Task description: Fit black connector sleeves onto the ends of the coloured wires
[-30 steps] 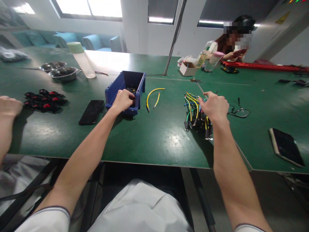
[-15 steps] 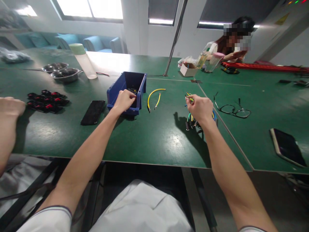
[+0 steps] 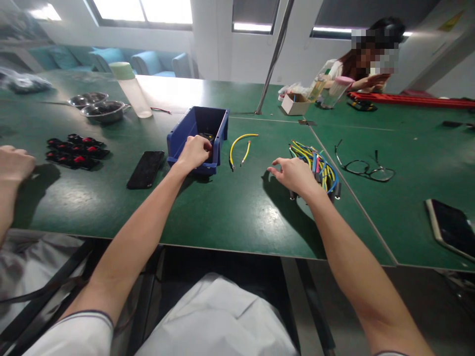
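Note:
My left hand [image 3: 196, 152] reaches over the front of a blue plastic bin [image 3: 179, 141]. Its fingers are curled together inside, near small dark parts [image 3: 206, 136]; whatever they hold is hidden. My right hand [image 3: 293, 174] hovers at the left of a bundle of yellow, blue and green cables [image 3: 322, 163] with black ends. Thumb and index finger are apart, with nothing between them. Between bin and bundle lie two loose yellow cables, a longer curved one [image 3: 233, 148] and a shorter one [image 3: 245, 152].
A black phone [image 3: 146, 170] and black-and-red parts [image 3: 76, 152] lie left of the bin. Behind stand metal bowls [image 3: 104, 112] and a bottle [image 3: 134, 94]. Glasses [image 3: 358, 167] and another phone [image 3: 451, 227] lie right. Another person's hand [image 3: 15, 165] is at far left; someone sits across the table.
My right hand has moved left and toward me from the cable bundle, its fingers parting, and more of the bundle shows. My left hand stays in the bin. The view has shifted slightly.

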### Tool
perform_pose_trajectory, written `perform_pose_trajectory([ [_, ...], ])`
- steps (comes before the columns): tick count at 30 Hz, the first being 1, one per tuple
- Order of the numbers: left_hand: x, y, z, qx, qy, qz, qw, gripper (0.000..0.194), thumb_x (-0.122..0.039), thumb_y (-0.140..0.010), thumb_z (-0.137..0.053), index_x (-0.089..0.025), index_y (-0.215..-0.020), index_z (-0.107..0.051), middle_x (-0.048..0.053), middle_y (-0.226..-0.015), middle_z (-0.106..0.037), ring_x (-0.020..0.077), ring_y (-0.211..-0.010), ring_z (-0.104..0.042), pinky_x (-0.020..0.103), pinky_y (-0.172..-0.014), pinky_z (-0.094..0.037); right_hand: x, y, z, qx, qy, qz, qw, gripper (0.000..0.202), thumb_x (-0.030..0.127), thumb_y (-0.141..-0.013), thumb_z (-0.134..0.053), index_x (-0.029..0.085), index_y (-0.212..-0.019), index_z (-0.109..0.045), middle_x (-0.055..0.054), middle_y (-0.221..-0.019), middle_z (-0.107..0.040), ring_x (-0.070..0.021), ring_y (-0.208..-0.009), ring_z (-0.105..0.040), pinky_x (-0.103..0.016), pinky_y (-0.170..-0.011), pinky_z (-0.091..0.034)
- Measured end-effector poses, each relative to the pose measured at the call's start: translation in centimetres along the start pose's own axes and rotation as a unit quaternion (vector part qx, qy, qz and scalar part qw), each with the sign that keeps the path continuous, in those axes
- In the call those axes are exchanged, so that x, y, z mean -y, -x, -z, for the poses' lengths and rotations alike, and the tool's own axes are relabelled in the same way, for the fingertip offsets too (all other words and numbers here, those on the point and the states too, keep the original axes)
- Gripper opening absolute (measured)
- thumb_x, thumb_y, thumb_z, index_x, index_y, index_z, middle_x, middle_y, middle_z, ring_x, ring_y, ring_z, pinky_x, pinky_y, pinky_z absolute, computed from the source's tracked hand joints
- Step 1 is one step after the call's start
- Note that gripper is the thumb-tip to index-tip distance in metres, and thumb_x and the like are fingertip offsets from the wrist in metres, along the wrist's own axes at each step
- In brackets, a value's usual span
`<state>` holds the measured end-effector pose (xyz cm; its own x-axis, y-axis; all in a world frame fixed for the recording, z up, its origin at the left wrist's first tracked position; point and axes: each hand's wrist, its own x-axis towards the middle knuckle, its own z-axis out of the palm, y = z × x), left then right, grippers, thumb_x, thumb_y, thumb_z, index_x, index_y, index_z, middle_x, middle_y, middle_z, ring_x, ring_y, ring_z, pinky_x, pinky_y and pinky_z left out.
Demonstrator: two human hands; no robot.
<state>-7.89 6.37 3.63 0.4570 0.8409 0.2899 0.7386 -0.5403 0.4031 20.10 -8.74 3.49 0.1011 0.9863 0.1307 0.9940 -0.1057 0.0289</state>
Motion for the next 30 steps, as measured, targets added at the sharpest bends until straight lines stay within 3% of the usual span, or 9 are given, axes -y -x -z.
perform_pose_trajectory([
  [5,0.1,-0.2,-0.1,-0.017,-0.002,0.001,1.000,0.022,-0.016,-0.066,-0.062,-0.017,-0.085,-0.075,0.006,-0.087,-0.073,0.0237,-0.087,-0.065,0.035,-0.086,-0.048,1.0,-0.2,-0.8,0.035,-0.029,0.022,0.999,0.039,0.052,-0.091,-0.047,0.021,-0.096,-0.070,-0.010,-0.086,-0.072,-0.0250,-0.082,-0.067,-0.030,-0.066,-0.042],
  [12,0.5,-0.3,-0.4,-0.028,0.015,-0.027,0.999,0.029,-0.013,-0.069,-0.059,-0.017,-0.092,-0.076,0.005,-0.091,-0.075,0.0220,-0.088,-0.067,0.032,-0.087,-0.048,1.3,-0.6,-1.8,0.044,-0.054,0.021,0.997,0.039,0.054,-0.090,-0.046,0.022,-0.093,-0.069,-0.009,-0.084,-0.072,-0.0242,-0.081,-0.067,-0.029,-0.067,-0.040],
  [21,0.4,-0.2,0.0,-0.011,0.038,-0.026,0.999,0.035,-0.010,-0.068,-0.056,-0.021,-0.094,-0.077,0.003,-0.091,-0.075,0.0201,-0.085,-0.067,0.029,-0.085,-0.050,1.7,-1.1,-2.7,0.075,-0.095,-0.013,0.993,0.048,0.065,-0.086,-0.045,0.023,-0.094,-0.067,-0.007,-0.087,-0.072,-0.0226,-0.082,-0.066,-0.027,-0.065,-0.039],
  [30,1.0,-0.3,-0.6,-0.027,0.071,-0.016,0.997,0.037,-0.008,-0.066,-0.056,-0.020,-0.094,-0.077,0.003,-0.093,-0.075,0.0214,-0.091,-0.068,0.031,-0.086,-0.051,2.8,-2.8,-3.1,0.055,-0.061,-0.059,0.995,0.061,0.068,-0.089,-0.032,0.022,-0.091,-0.072,-0.011,-0.093,-0.073,-0.0265,-0.091,-0.068,-0.030,-0.071,-0.043],
])
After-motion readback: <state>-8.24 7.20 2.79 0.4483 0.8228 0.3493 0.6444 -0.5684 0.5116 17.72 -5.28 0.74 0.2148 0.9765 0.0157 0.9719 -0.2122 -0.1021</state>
